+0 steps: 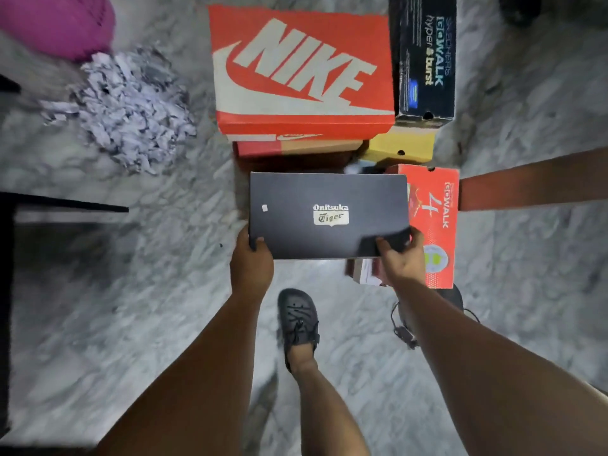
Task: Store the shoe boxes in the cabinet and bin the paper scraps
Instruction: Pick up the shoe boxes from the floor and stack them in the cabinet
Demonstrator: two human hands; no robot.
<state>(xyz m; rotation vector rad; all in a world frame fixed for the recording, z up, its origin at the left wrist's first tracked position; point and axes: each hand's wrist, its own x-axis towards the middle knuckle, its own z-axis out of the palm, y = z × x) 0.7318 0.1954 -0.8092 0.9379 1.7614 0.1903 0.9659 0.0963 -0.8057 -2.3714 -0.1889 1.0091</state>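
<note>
A black Onitsuka Tiger shoe box [329,213] is held above the marble floor. My left hand [251,263] grips its near left corner, thumb on the lid. My right hand [403,258] grips its near right corner. Behind it an orange Nike box [301,77] tops a stack of boxes. A black Skechers box [424,57] stands to the right on a yellow box [403,148]. An orange GoWalk box [434,225] lies to the right, partly under the black box. A heap of white paper scraps [126,106] lies on the floor at left.
A magenta bin [57,23] shows at the top left beside the scraps. A dark furniture edge [62,205] runs along the left. A brown wooden panel [533,182] juts in from the right. My foot in a black sandal [299,320] stands below the box, a cable [403,330] near it.
</note>
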